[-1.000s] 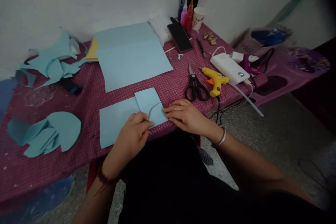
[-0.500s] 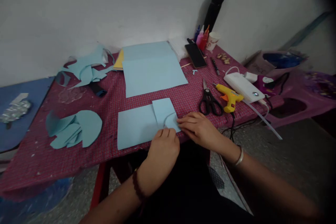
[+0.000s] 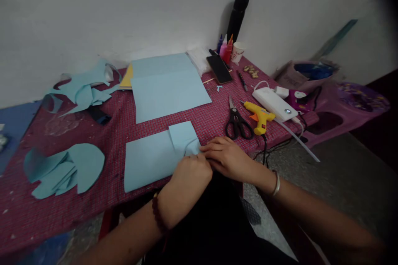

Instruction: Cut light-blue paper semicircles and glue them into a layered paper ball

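At the near edge of the red checked table (image 3: 102,132), a small light blue paper piece (image 3: 182,134) lies on a larger light blue sheet (image 3: 146,161). A curved line or cut shows on the small piece. My left hand (image 3: 190,174) is curled closed at the small piece's near edge; what its fingertips pinch is hidden. My right hand (image 3: 228,158) rests just to the right, touching the left hand, its fingers lying flat on the small piece's right corner. It wears a metal bangle at the wrist.
Black scissors (image 3: 238,123), a yellow glue gun (image 3: 259,114) and a white power bank (image 3: 273,103) lie to the right. Big blue sheets (image 3: 168,89), a phone (image 3: 219,69) and paint bottles (image 3: 225,47) sit further back. Blue cut-outs (image 3: 66,167) and scraps (image 3: 82,89) lie left. A pink stool (image 3: 342,103) stands right.
My left hand has slid right along the paper's near edge until it meets my right hand. The view has lifted and shifted; the things on the table have stayed put.
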Available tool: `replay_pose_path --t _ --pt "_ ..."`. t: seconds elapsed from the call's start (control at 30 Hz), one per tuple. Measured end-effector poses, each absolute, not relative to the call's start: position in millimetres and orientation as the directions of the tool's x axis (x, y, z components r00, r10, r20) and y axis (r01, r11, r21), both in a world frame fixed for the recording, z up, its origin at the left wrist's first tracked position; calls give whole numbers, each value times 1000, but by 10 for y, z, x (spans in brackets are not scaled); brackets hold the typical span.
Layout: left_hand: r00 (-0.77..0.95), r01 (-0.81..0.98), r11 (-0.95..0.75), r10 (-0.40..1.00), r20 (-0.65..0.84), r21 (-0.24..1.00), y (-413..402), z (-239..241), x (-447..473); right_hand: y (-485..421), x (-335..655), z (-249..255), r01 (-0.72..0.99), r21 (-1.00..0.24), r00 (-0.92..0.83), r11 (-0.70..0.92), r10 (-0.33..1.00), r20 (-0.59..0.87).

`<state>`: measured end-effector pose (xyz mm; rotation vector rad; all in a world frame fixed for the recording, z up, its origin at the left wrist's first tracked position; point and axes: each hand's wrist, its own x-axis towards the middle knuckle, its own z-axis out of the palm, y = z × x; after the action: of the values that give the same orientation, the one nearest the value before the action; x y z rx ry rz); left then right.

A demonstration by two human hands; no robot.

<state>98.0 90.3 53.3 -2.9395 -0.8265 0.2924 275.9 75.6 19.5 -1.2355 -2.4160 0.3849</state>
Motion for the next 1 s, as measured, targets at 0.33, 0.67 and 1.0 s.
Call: replay_pose_path --t 0.33,0.67,1.0 --pt "839 494 -862 508 -194 -115 935 614 920 794 2780 217 687 -412 -559 598 798 225" --pt "830 541 -841 539 -145 -28 1049 589 871 822 2776 252 699 -389 -562 600 797 218" --pt "725 646 -687 689 14 331 1071 612 579 913 2718 188 713 -150 -644 684 725 246"
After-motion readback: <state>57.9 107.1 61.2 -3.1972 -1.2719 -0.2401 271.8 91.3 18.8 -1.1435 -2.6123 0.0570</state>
